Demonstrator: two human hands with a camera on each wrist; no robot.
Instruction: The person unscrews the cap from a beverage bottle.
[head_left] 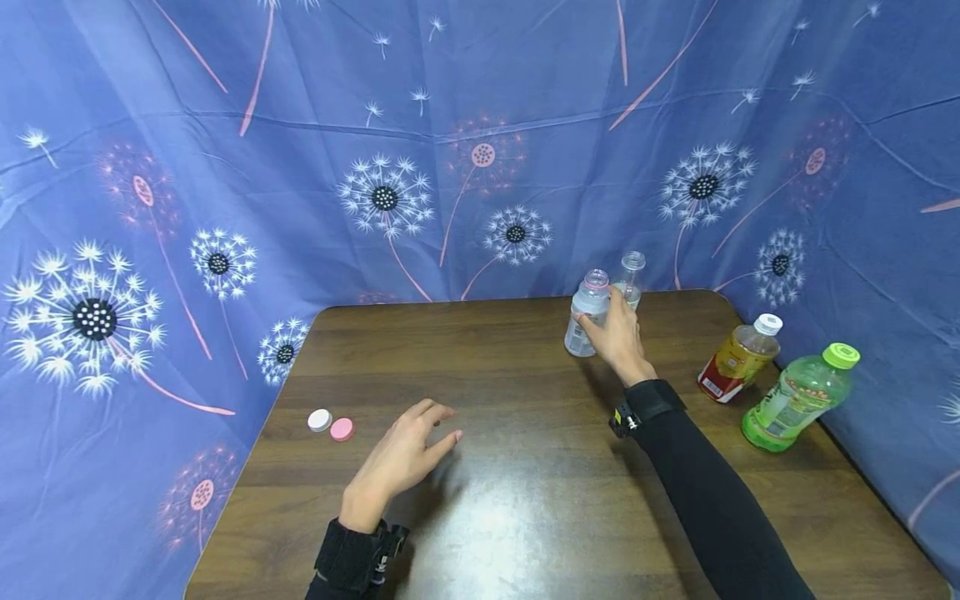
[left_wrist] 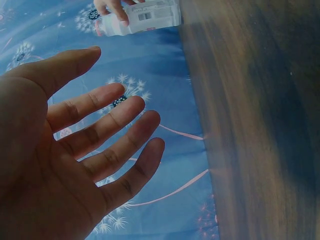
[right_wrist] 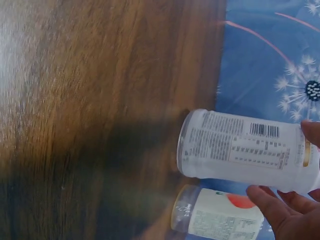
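Near the back edge of the table, my right hand (head_left: 618,333) holds a whitish, uncapped plastic bottle (head_left: 582,332) by its upper part. Printed text and a barcode cover the side of this bottle (right_wrist: 240,145) in the right wrist view. Thumb and fingers lie on opposite sides of it. Just behind stands a clear uncapped bottle (head_left: 632,275), whose label (right_wrist: 225,215) has a red patch. My left hand (head_left: 401,450) hovers over the table's left half, fingers spread and loosely bent, with nothing in it. Left of it lie a white cap (head_left: 319,420) and a pink cap (head_left: 342,429).
On the right side of the wooden table (head_left: 480,375) stand a capped bottle of amber drink (head_left: 738,360) and a green bottle (head_left: 801,398) with a lime-green cap. A blue dandelion-print cloth (head_left: 480,75) hangs behind the table and along its sides.
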